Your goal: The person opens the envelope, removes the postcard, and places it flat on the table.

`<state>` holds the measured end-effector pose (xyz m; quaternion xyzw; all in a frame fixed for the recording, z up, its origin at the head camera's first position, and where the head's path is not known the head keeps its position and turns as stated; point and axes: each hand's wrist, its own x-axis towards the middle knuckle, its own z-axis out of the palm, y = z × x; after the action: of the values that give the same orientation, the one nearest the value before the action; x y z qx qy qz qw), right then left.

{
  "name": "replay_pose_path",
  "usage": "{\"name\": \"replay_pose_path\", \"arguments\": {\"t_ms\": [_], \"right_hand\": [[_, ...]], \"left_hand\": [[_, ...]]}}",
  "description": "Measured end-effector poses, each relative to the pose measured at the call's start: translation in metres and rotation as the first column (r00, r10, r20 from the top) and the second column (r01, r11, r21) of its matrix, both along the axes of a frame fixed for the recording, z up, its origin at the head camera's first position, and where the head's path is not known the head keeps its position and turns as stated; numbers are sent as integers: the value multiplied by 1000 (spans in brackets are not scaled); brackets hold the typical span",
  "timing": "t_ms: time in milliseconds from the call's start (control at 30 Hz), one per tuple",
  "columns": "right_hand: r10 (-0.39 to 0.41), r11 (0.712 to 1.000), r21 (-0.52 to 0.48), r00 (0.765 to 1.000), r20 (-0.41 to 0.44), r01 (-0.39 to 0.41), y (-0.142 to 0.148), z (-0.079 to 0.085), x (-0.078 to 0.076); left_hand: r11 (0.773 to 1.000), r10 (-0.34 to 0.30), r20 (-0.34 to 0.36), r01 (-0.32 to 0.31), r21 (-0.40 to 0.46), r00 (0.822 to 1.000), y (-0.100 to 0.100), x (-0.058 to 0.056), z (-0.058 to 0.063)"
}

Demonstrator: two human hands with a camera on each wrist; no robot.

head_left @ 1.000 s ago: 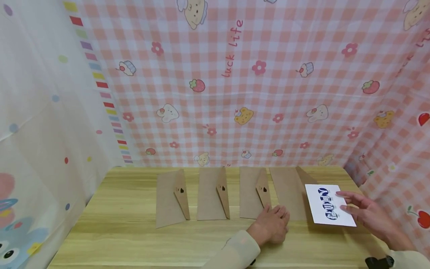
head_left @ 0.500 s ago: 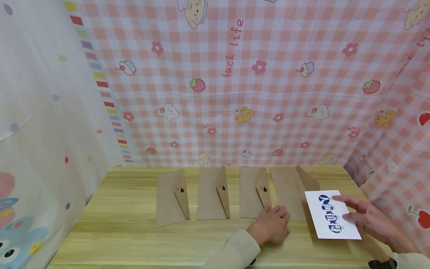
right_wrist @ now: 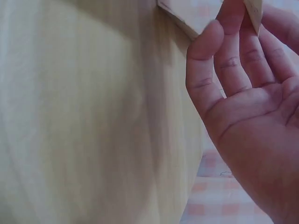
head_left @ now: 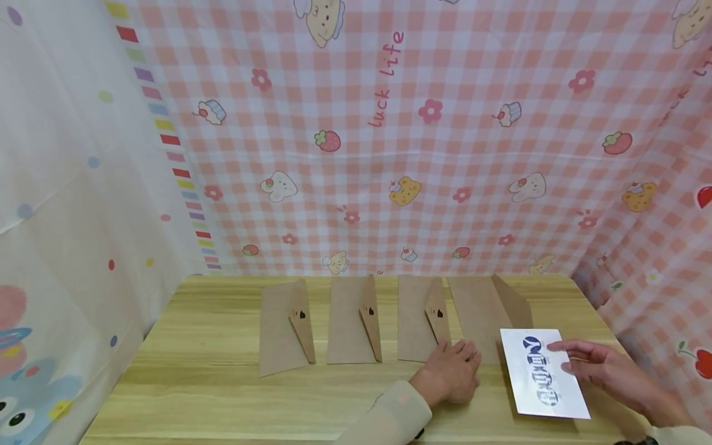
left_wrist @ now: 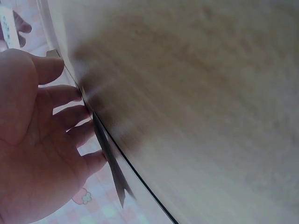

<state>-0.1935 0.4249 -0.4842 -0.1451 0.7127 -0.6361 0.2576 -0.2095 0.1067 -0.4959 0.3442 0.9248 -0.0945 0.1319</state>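
Observation:
My right hand (head_left: 609,374) pinches the right edge of a white card (head_left: 545,374) with dark blue printing, held tilted over the right part of the table. The card overlaps the lower part of a brown kraft envelope (head_left: 473,318), whose flap (head_left: 512,303) stands out to the right. The left hand (head_left: 447,371) rests palm down on the table, fingers extended at the lower edges of that envelope and the folded-flap envelope (head_left: 413,321) beside it. In the right wrist view, the card's edge (right_wrist: 254,14) shows between the right hand's fingers.
Two more kraft envelopes, one (head_left: 351,321) mid-table and one (head_left: 280,330) further left, lie with flaps folded over, each bearing a small dark mark. The wooden table (head_left: 211,358) meets a pink checked cloth (head_left: 356,123) behind and at the right; a white dotted cloth (head_left: 67,204) hangs left.
My right hand has brought the card down toward the table's near side, turning its print a little and uncovering more of the envelope's flap. The left hand has stayed in place.

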Motion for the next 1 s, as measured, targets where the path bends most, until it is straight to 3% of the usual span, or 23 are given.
{"name": "replay_pose_path", "arguments": {"t_ms": [467, 1000], "right_hand": [[197, 973, -141, 977, 86, -184, 4, -20, 9], [260, 951, -185, 964, 48, -247, 0, -31, 16]], "left_hand": [[1000, 5, 9, -5, 0, 1000, 0, -2, -3], [1000, -2, -6, 2, 11, 1000, -1, -2, -3]]}}
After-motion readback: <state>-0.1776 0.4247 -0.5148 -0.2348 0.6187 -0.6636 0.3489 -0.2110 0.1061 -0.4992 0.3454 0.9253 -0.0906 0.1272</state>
